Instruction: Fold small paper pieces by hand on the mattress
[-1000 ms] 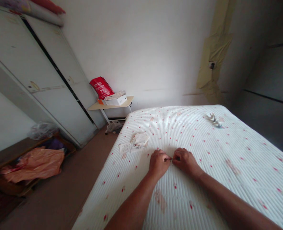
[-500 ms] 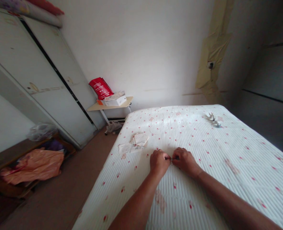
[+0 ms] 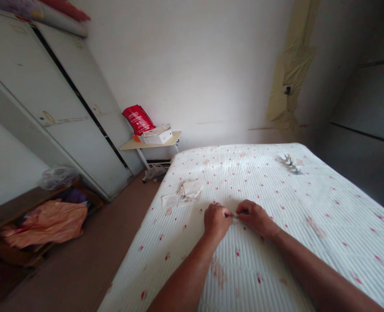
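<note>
My left hand [image 3: 217, 219] and my right hand [image 3: 254, 216] are low over the white bed cover [image 3: 237, 264] with its small red marks. Both are closed, fingertips pinched toward each other, with a small gap between them. A thin, small item [image 3: 234, 216] spans that gap, too tiny to identify; the fingers hide its ends. Left of my left hand lie several paper tags [image 3: 191, 189] with print, loosely piled. Farther back on the right rests a small cluster of whitish-grey pieces [image 3: 290, 163].
Beyond the bed's far left corner stands a small table [image 3: 130, 145] with a red bag [image 3: 138, 119] and a white box [image 3: 158, 137]. A cabinet [image 3: 71, 130] is at the left, near a low wooden unit holding an orange cloth-like bundle [image 3: 49, 222].
My right hand has moved slightly right, away from my left hand, widening the gap and showing more of the thin item. My left hand has hardly moved.
</note>
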`<action>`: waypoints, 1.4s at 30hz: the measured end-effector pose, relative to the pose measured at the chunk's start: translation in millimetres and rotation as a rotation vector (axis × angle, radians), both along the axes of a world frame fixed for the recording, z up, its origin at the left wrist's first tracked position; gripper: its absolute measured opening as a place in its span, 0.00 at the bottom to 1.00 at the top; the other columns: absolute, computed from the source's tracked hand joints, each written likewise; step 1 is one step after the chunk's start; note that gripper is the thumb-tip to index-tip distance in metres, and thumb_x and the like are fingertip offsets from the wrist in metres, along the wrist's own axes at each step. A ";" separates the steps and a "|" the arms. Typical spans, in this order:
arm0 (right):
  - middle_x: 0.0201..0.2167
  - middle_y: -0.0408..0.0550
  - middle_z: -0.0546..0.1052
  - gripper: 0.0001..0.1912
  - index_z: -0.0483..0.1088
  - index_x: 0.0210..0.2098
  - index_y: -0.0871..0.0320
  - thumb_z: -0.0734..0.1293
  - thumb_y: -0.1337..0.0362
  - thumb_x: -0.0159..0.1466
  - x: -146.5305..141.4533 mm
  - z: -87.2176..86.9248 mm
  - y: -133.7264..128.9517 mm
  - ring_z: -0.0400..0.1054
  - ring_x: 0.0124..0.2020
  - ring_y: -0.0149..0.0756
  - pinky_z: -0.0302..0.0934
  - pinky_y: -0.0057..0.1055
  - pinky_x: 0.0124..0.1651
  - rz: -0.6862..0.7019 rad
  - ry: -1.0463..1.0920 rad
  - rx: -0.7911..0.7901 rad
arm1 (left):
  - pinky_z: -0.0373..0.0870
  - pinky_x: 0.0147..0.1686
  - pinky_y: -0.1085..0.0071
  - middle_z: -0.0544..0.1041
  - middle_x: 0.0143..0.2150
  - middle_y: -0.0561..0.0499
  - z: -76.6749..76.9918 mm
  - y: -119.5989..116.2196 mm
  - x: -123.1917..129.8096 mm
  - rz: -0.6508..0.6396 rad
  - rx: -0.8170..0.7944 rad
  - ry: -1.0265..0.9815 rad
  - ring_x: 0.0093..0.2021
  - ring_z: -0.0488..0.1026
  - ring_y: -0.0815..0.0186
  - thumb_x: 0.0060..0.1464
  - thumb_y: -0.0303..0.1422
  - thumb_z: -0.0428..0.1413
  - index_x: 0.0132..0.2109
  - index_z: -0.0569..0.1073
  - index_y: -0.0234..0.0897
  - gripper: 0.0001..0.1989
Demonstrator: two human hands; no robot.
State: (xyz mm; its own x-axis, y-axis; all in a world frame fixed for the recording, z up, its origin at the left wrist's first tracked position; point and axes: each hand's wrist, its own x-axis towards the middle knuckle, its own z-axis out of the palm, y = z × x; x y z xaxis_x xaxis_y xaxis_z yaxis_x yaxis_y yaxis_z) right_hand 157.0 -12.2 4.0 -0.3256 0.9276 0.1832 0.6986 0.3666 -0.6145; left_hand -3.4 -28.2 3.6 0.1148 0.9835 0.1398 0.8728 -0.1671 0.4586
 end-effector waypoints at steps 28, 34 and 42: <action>0.29 0.46 0.73 0.06 0.69 0.26 0.59 0.64 0.74 0.49 -6.0 -4.6 -0.9 0.65 0.33 0.33 0.57 0.26 0.38 -0.057 -0.097 0.045 | 0.62 0.38 0.71 0.76 0.35 0.52 6.2 -1.4 4.7 0.044 -0.041 0.063 0.39 0.70 0.65 0.45 0.35 0.57 0.33 0.78 0.44 0.06; 0.30 0.46 0.72 0.10 0.69 0.26 0.59 0.61 0.77 0.47 -1.6 -3.4 1.1 0.65 0.33 0.32 0.57 0.25 0.38 -0.026 -0.058 0.016 | 0.63 0.38 0.72 0.76 0.35 0.52 4.0 -1.6 1.1 0.020 -0.026 0.018 0.38 0.70 0.66 0.45 0.34 0.58 0.33 0.78 0.43 0.05; 0.30 0.46 0.73 0.06 0.68 0.26 0.58 0.63 0.73 0.50 -3.3 -0.9 0.5 0.66 0.33 0.33 0.58 0.26 0.37 -0.030 -0.059 0.005 | 0.63 0.39 0.72 0.77 0.35 0.53 6.0 -2.7 2.0 0.028 -0.045 0.034 0.39 0.69 0.66 0.46 0.32 0.57 0.33 0.78 0.43 0.06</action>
